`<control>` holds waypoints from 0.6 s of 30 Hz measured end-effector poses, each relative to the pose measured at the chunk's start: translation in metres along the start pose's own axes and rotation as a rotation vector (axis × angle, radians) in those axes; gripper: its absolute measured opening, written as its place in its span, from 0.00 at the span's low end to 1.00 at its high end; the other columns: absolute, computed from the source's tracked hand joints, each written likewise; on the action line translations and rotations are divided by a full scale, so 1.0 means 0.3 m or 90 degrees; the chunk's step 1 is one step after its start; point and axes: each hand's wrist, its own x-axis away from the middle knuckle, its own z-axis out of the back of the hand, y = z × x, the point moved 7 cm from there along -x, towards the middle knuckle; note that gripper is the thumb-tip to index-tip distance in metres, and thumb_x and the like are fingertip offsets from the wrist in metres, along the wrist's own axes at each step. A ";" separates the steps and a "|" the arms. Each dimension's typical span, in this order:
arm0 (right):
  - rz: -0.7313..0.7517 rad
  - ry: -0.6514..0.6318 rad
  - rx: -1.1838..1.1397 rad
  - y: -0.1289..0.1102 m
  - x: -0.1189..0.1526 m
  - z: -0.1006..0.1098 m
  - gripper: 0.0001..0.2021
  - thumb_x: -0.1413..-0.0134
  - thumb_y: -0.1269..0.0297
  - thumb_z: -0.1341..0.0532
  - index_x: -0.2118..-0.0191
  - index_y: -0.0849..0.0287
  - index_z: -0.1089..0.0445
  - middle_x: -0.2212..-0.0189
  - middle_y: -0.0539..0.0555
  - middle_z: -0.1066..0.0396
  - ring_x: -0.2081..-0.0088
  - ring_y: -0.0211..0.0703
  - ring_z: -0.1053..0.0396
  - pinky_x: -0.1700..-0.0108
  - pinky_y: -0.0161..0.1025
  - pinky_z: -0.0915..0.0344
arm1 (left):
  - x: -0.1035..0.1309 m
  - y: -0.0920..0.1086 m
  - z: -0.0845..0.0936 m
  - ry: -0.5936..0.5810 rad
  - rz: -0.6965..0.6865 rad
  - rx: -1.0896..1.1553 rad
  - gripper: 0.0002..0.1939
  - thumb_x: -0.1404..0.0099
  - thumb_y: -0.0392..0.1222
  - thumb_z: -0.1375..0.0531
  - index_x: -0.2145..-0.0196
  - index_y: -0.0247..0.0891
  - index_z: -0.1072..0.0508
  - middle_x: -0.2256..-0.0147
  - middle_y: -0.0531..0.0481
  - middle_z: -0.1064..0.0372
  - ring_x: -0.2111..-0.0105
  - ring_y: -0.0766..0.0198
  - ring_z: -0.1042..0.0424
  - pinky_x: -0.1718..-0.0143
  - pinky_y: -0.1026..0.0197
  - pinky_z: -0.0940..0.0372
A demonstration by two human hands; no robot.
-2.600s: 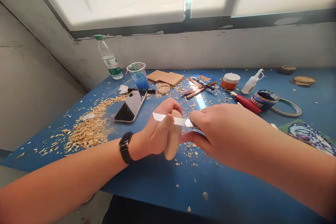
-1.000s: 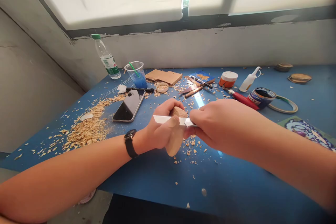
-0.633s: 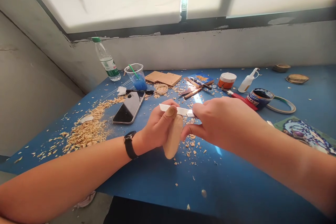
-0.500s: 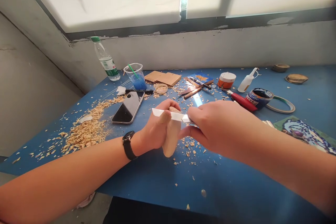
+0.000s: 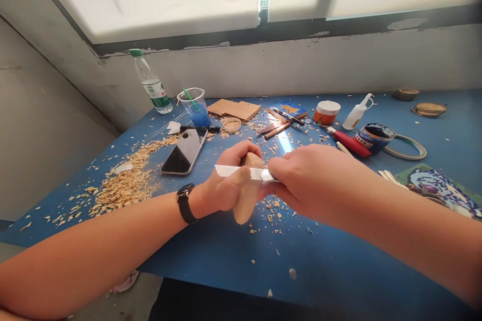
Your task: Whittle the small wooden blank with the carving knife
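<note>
My left hand (image 5: 228,178) is wrapped round a pale, rounded piece of wood (image 5: 246,204), held tilted above the blue table. In my right hand (image 5: 297,173) is a carving knife, its handle mostly hidden by the fingers. The flat, slanted knife blade (image 5: 241,173) lies across the wood and points left. My left thumb presses on the blade's back. Small wood chips (image 5: 274,210) lie on the table beneath and beside the piece.
A phone (image 5: 185,151) and a heap of shavings (image 5: 124,183) lie to the left. Behind stand a water bottle (image 5: 153,88) and a cup of blue liquid (image 5: 196,110). On the right are a red-handled tool (image 5: 350,143), a paint jar (image 5: 373,138) and a glue bottle (image 5: 356,113).
The blade has slid down the wood a little, toward me. The top of the wood shows more above the blade. Both hands keep their grip.
</note>
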 end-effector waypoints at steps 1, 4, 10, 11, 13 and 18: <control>-0.012 -0.011 0.004 0.002 0.000 -0.002 0.11 0.33 0.59 0.37 0.68 0.55 0.25 0.78 0.50 0.31 0.79 0.38 0.42 0.77 0.41 0.59 | -0.001 0.000 0.002 0.005 0.007 0.004 0.31 0.36 0.74 0.39 0.60 0.40 0.29 0.73 0.51 0.34 0.73 0.61 0.35 0.71 0.57 0.37; -0.082 -0.031 0.010 0.025 0.000 -0.008 0.15 0.29 0.55 0.41 0.66 0.56 0.25 0.77 0.53 0.30 0.78 0.41 0.40 0.76 0.41 0.59 | -0.002 0.007 0.005 0.019 0.032 0.020 0.25 0.33 0.67 0.39 0.60 0.39 0.28 0.74 0.53 0.35 0.74 0.62 0.37 0.72 0.58 0.39; -0.104 -0.008 -0.040 0.039 -0.003 -0.004 0.28 0.35 0.33 0.40 0.66 0.56 0.24 0.77 0.53 0.31 0.76 0.44 0.39 0.75 0.41 0.54 | 0.011 0.035 0.007 0.035 0.008 -0.042 0.32 0.28 0.73 0.49 0.65 0.39 0.29 0.75 0.53 0.38 0.76 0.64 0.41 0.73 0.59 0.43; -0.102 -0.012 -0.039 0.034 -0.002 0.000 0.25 0.34 0.37 0.40 0.65 0.56 0.24 0.77 0.53 0.31 0.76 0.44 0.39 0.75 0.41 0.55 | 0.014 0.027 0.010 0.038 0.010 -0.032 0.34 0.30 0.77 0.49 0.64 0.39 0.30 0.75 0.53 0.38 0.76 0.64 0.41 0.74 0.59 0.43; -0.095 -0.027 -0.037 0.021 0.001 0.010 0.19 0.30 0.45 0.41 0.63 0.55 0.23 0.77 0.52 0.31 0.77 0.43 0.42 0.76 0.41 0.55 | 0.016 0.006 0.016 0.042 0.027 -0.009 0.37 0.34 0.81 0.48 0.61 0.40 0.30 0.74 0.53 0.37 0.76 0.64 0.40 0.74 0.59 0.42; -0.061 -0.109 -0.101 -0.011 0.004 0.000 0.14 0.31 0.53 0.39 0.67 0.54 0.25 0.77 0.50 0.32 0.78 0.40 0.43 0.78 0.39 0.56 | 0.013 0.005 0.010 0.009 0.005 -0.037 0.40 0.41 0.85 0.44 0.61 0.40 0.30 0.73 0.51 0.35 0.74 0.62 0.37 0.73 0.58 0.39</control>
